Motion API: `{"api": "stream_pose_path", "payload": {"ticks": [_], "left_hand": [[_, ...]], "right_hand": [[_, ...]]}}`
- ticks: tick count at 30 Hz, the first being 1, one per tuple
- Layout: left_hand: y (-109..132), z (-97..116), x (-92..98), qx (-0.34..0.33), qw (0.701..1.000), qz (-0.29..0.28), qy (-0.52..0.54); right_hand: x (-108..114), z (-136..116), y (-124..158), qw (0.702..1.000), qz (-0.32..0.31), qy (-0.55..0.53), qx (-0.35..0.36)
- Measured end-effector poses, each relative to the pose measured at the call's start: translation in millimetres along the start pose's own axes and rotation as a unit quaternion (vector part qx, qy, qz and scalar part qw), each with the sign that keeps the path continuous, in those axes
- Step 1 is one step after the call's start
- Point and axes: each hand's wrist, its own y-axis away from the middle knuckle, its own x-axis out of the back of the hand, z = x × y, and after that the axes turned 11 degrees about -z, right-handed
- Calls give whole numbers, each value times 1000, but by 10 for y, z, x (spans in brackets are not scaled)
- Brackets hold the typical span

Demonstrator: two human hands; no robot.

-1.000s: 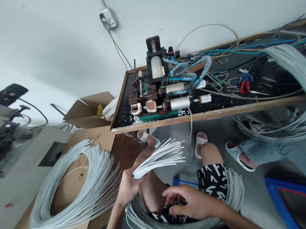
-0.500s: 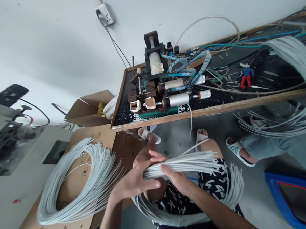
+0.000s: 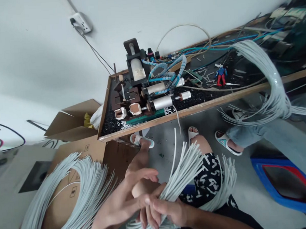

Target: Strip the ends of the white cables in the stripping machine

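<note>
White cable strands [image 3: 183, 174] fan upward out of both hands as one loose sheaf, just below the front edge of the counter [image 3: 183, 111], their free ends splaying while the lower part vanishes into the grip. Both hands are closed on it: the left hand [image 3: 117, 210] reaches across the sheaf, and the right hand [image 3: 170, 212] clamps it from the other side, fingers curled downward around the strands. Right now they are pressing the sheaf together over the person's lap, above patterned shorts [image 3: 210, 174]. More strands hang in a large coil [image 3: 272, 87] over the counter's front edge, and another coil [image 3: 70, 197] lies on flattened cardboard [image 3: 90, 148] left of the counter. On the counter stands a pneumatic machine [image 3: 144, 91] with blue hoses — farther along lies a small toy figure [image 3: 220, 75]. Below the counter's far end, a jeans-clad leg [image 3: 256, 133] belongs to someone else.
</note>
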Motion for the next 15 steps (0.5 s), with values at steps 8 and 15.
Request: {"api": "stream_pose_path", "payload": {"ticks": [8,15], "left_hand": [[-85,-173,-199,77,992,24,-93],[-196,-685,-434,142,962,205,-113]], "right_hand": [[150,-249,29,981,159,109,-27],[367,-194,251,978,172,86,-80]]}}
